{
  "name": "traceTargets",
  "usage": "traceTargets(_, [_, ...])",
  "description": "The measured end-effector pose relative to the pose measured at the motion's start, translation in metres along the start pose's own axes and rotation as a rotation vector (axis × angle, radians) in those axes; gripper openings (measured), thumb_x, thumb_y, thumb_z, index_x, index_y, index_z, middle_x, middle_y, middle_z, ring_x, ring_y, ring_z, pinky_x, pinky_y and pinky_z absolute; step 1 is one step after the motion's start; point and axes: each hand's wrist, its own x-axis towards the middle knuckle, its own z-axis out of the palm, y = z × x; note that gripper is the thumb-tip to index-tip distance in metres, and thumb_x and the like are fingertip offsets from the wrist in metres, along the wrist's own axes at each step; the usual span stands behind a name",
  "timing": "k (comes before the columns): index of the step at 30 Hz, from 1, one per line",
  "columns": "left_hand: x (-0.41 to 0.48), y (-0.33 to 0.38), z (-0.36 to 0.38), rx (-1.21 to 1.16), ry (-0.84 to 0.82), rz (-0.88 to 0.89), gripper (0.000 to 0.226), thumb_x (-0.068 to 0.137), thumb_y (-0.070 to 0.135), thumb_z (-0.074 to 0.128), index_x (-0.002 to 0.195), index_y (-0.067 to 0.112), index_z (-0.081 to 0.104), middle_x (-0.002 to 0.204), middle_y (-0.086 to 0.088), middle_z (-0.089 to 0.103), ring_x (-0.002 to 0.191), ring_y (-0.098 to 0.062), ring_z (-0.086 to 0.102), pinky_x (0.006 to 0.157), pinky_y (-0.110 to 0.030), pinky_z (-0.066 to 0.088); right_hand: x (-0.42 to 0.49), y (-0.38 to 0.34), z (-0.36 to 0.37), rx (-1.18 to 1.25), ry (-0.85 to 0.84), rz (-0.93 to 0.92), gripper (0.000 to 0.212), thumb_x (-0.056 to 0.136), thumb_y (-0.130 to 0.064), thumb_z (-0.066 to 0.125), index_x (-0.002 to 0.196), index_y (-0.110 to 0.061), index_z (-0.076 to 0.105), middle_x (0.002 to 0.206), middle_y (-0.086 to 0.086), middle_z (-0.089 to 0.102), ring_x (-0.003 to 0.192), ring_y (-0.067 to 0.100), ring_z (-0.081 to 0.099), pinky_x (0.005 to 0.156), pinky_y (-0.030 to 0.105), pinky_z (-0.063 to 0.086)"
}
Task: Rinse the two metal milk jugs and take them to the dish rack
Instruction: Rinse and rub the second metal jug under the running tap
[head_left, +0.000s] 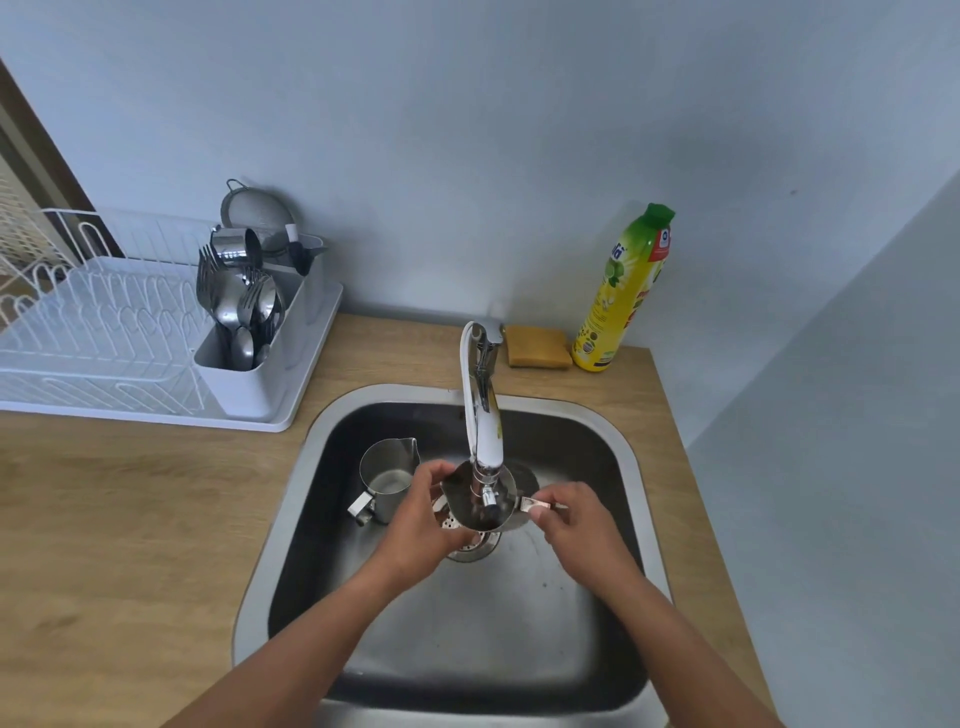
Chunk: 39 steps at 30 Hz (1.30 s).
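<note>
Hands grip one jug (480, 506) under the tap (483, 410): left hand (415, 525) on body, right hand (571, 530) on handle.

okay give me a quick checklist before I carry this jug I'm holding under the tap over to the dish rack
1. Grip: left hand on the held jug body, right hand on its handle: ok.
2. Jug under the faucet spout: ok.
3. Rinsing finished: cannot tell, water flow unclear.
4. Free slots in the dish rack: ok.
5. Second jug rinsed: not ok, standing in the sink.
</note>
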Motion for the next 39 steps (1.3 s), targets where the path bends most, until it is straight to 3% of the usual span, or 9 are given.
traceTargets(5, [-0.003,0.011,-0.010,0.130,0.088,0.124,0.080,0.068,0.008,0.086,0.128,0.034,0.041,0.119,0.028,0.050,0.116,0.002,0.052,0.103,-0.024,0.044,0.004,0.003,0.010,0.316,-0.021,0.080,0.015,0.094,-0.012,0.060,0.086,-0.021,0.070,0.081,-0.001,0.065,0.081,0.017,0.064,0.084,0.038,0.058])
traceTargets(10, [-0.013,0.025,-0.026,0.286,0.147,0.229,0.079,0.066,0.023,0.088,0.129,0.035,0.043,0.119,0.021,0.050,0.107,0.000,0.051,0.084,-0.010,0.042,0.009,0.005,0.028,0.592,-0.095,0.122,0.014,0.096,-0.003,0.055,0.092,-0.007,0.067,0.089,0.006,0.066,0.089,0.017,0.063,0.081,0.028,0.060])
traceTargets(15, [-0.022,0.028,-0.039,0.313,0.155,0.278,0.076,0.064,0.028,0.088,0.127,0.037,0.047,0.117,0.030,0.050,0.107,0.009,0.054,0.092,-0.015,0.045,0.004,0.006,0.046,0.707,-0.196,0.154,0.015,0.100,-0.006,0.051,0.090,-0.009,0.062,0.100,0.016,0.067,0.098,0.024,0.066,0.081,0.033,0.060])
traceTargets(21, [-0.029,0.021,-0.046,0.353,0.153,0.216,0.076,0.063,0.037,0.086,0.127,0.042,0.045,0.116,0.026,0.050,0.102,0.005,0.053,0.084,-0.012,0.044,-0.007,0.000,0.056,0.636,-0.329,0.201,0.017,0.104,-0.012,0.041,0.095,-0.011,0.056,0.096,0.014,0.070,0.088,0.027,0.072,0.078,0.045,0.059])
traceTargets(24, [-0.031,0.017,-0.047,0.347,0.159,0.169,0.072,0.064,0.042,0.085,0.126,0.041,0.048,0.115,0.022,0.053,0.099,0.008,0.053,0.081,-0.011,0.041,-0.012,0.000,0.055,0.564,-0.362,0.211,0.018,0.105,-0.019,0.039,0.097,-0.011,0.053,0.096,0.023,0.070,0.084,0.032,0.074,0.070,0.042,0.060])
traceTargets(30, [-0.032,0.000,-0.041,0.190,0.069,-0.028,0.076,0.056,0.055,0.086,0.122,0.031,0.057,0.106,0.015,0.068,0.097,-0.001,0.066,0.091,-0.026,0.054,-0.017,0.005,0.039,0.357,-0.340,0.207,0.022,0.104,-0.027,0.038,0.095,-0.016,0.055,0.076,0.013,0.069,0.075,0.034,0.074,0.058,0.035,0.057])
traceTargets(33, [-0.032,-0.004,-0.034,0.023,0.008,-0.144,0.088,0.042,0.061,0.087,0.116,0.022,0.061,0.100,0.004,0.074,0.092,-0.006,0.071,0.083,-0.026,0.058,-0.018,0.004,0.027,0.163,-0.284,0.165,0.021,0.103,-0.030,0.039,0.092,-0.022,0.055,0.074,0.011,0.072,0.067,0.028,0.074,0.055,0.032,0.056])
traceTargets(36, [-0.031,-0.007,-0.023,-0.090,-0.045,-0.236,0.077,0.052,0.042,0.092,0.117,0.015,0.061,0.097,-0.004,0.077,0.091,-0.016,0.073,0.083,-0.038,0.061,-0.018,0.003,0.012,-0.079,-0.213,0.102,0.020,0.101,-0.038,0.041,0.098,-0.026,0.057,0.075,0.006,0.073,0.061,0.017,0.072,0.056,0.029,0.057])
traceTargets(39, [-0.030,-0.005,-0.013,-0.179,-0.113,-0.300,0.060,0.069,0.018,0.087,0.121,0.015,0.056,0.102,-0.004,0.076,0.097,-0.018,0.072,0.083,-0.036,0.059,-0.017,0.002,-0.001,-0.271,-0.140,0.024,0.023,0.100,-0.045,0.040,0.100,-0.028,0.056,0.080,0.002,0.071,0.063,0.017,0.071,0.064,0.036,0.060])
